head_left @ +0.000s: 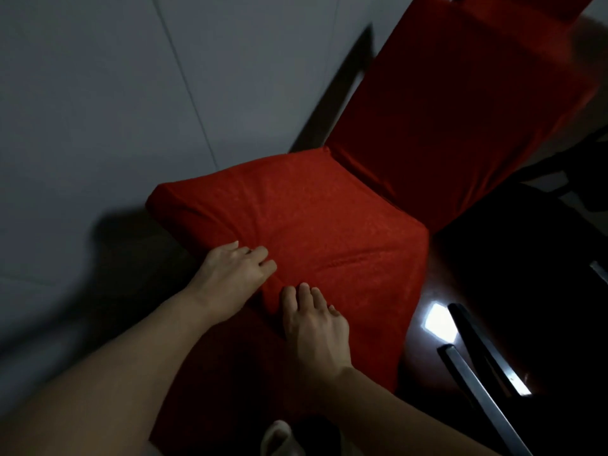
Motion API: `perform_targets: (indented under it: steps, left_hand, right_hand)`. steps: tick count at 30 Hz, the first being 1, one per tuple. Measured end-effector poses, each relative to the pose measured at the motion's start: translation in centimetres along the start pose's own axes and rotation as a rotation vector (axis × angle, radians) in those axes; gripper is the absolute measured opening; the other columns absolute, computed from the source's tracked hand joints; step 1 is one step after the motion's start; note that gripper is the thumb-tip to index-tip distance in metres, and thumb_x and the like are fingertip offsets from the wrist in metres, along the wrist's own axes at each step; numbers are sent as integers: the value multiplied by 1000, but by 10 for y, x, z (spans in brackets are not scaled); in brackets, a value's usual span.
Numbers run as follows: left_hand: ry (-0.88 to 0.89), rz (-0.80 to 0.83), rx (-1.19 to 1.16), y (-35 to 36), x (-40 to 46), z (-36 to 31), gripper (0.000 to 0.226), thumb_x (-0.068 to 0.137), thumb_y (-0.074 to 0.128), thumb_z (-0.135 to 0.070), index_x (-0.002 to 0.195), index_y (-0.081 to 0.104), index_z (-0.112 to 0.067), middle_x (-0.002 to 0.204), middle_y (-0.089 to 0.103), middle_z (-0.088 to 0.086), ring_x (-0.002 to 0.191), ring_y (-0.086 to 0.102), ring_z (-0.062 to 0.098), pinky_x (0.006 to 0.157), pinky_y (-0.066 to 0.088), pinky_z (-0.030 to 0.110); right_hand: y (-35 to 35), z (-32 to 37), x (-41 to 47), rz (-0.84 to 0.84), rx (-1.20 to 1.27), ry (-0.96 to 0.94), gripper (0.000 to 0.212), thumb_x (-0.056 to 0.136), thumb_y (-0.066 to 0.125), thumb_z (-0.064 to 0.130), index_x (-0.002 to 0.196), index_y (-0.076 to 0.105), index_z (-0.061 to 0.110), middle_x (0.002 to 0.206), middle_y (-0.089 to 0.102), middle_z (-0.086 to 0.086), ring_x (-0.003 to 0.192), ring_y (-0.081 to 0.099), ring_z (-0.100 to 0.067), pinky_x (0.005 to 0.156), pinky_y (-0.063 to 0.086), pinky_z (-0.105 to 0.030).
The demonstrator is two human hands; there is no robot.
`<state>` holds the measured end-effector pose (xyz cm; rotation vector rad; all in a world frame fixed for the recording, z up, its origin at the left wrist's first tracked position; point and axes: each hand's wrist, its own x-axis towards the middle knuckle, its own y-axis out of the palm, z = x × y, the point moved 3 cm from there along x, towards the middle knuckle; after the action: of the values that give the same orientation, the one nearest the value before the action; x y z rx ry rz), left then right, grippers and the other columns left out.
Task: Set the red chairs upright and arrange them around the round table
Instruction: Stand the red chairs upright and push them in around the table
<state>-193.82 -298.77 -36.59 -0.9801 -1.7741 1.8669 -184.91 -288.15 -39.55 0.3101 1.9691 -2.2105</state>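
Red chair (316, 225) seat cover is what both hands work on: the left hand (230, 274) sits at the near left edge of the seat with its fingers (263, 255) curled in and bunching the red cloth, so that folds radiate from under them across the cushion. The right hand (316, 327) lies just beside it, at the near corner of the seat, palm down with its fingers fairly straight and close together, pressing on the raised fold of cloth between the two hands. The two hands are almost touching. Both bare forearms reach in from the bottom of the view.

The chair stands on the pale tiled floor (98, 93), its seat facing up and its tall red back (444, 120) rising away toward the top right corner. A dark shadow falls on the floor along the left side of the back. To the right of the seat is a dark glossy brown surface (427, 350) with a bright patch of reflected light, and beyond it dark metal bars (477, 373); what these belong to I cannot tell
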Motion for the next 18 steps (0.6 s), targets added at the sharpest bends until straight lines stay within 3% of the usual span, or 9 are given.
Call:
perform_targets:
  steps: [4, 6, 9, 11, 13, 15, 18]
  left_hand:
    - [-3, 93, 77, -19, -38, 6, 39, 91, 52, -4, 126, 51, -19, 118, 53, -1, 106, 56, 15, 108, 35, 35]
    - [-24, 102, 96, -27, -53, 6, 39, 93, 48, -5, 129, 47, -20, 122, 50, -3, 110, 53, 14, 110, 31, 33]
    - [-50, 102, 87, -41, -74, 3, 40, 92, 50, -4, 128, 48, -20, 121, 50, -3, 110, 53, 15, 110, 32, 34]
    - [-65, 104, 104, -55, -85, 0, 40, 91, 52, -4, 126, 48, -21, 120, 50, -3, 110, 53, 15, 109, 32, 34]
    - [-72, 106, 110, -70, -96, -3, 40, 89, 53, -3, 125, 49, -21, 119, 50, -4, 109, 53, 15, 109, 33, 33]
    - [-83, 116, 106, -86, -106, -5, 41, 88, 53, -3, 124, 49, -21, 118, 50, -4, 109, 53, 15, 109, 33, 34]
    - [-97, 132, 105, -106, -118, -5, 41, 89, 54, -5, 125, 49, -23, 117, 50, -4, 109, 53, 15, 107, 35, 35]
  right_hand:
    - [-23, 36, -22, 6, 8, -18, 65, 48, 92, 30, 104, 68, 8, 101, 71, -16, 92, 70, -30, 58, 58, -39]
    - [-33, 46, -33, 35, -2, -41, 61, 59, 88, 29, 111, 65, 8, 108, 68, -16, 98, 68, -30, 63, 58, -40]
    - [-47, 55, -49, 29, 13, -50, 61, 44, 93, 35, 96, 70, 13, 88, 72, -8, 75, 71, -22, 46, 53, -31]
    - [-65, 59, -60, -9, 26, -62, 62, 43, 94, 37, 96, 69, 14, 85, 71, -6, 72, 70, -19, 44, 51, -29]
    - [-89, 65, -72, 37, 32, -77, 62, 64, 86, 34, 116, 60, 12, 108, 67, -9, 94, 67, -21, 60, 55, -33]
    - [-103, 69, -82, 114, 31, -136, 60, 90, 63, 28, 140, 34, 12, 138, 47, -12, 125, 49, -25, 86, 50, -38]
    - [-127, 76, -91, 115, 63, -166, 59, 94, 54, 23, 143, 24, 12, 138, 44, -10, 126, 46, -25, 85, 47, -35]
